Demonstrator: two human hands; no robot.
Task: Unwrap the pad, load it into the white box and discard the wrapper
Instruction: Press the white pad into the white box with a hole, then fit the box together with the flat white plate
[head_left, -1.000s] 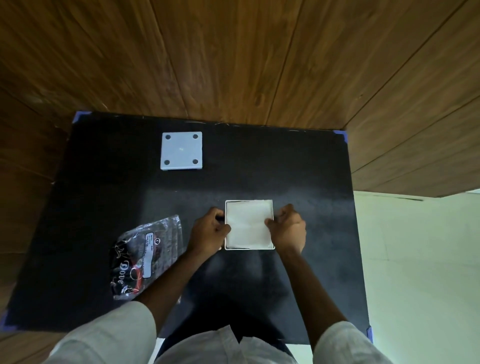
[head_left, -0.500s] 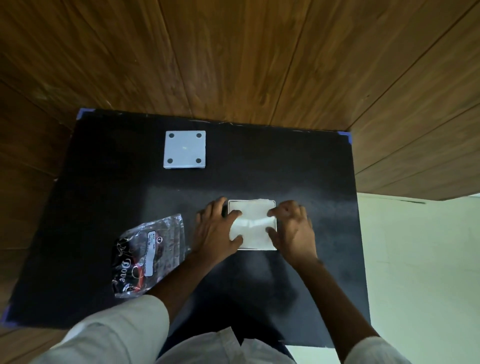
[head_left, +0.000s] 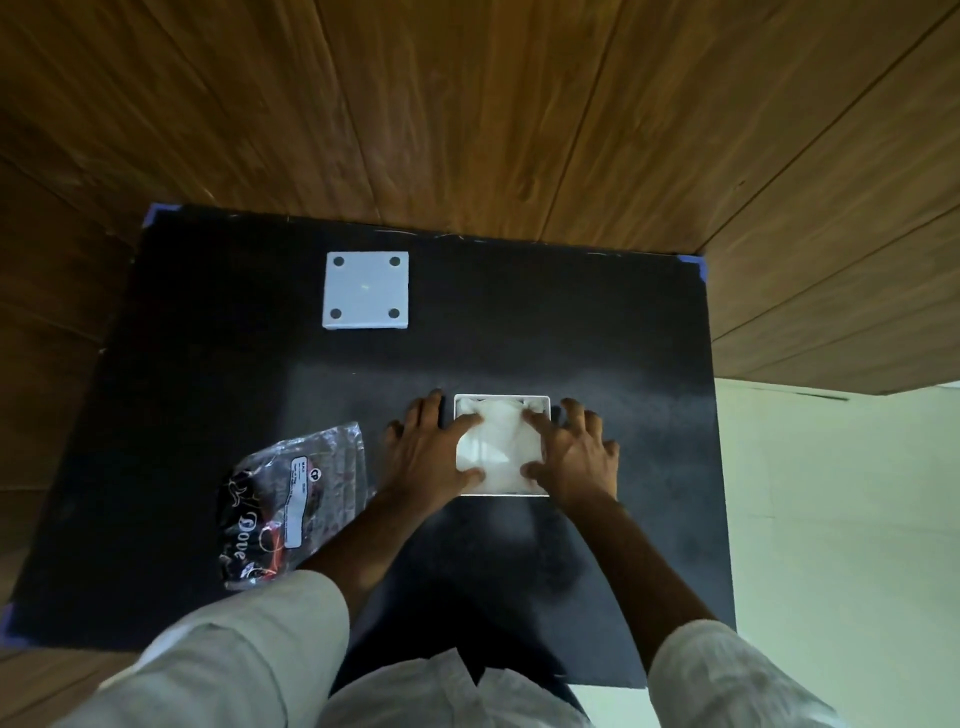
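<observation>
While both hands press flat, the left hand and right hand are seating the pad in the white box; neither grip encloses anything. Loading looks nearly done. Next: discard the wrapper, lying left on the surface.

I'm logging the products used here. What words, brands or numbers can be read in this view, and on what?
"Dove": white script on the dark part of the plastic wrapper.
White label on the wrapper: printed lines too small and blurred to read.
White box, square lid and black mat: no text visible.
</observation>
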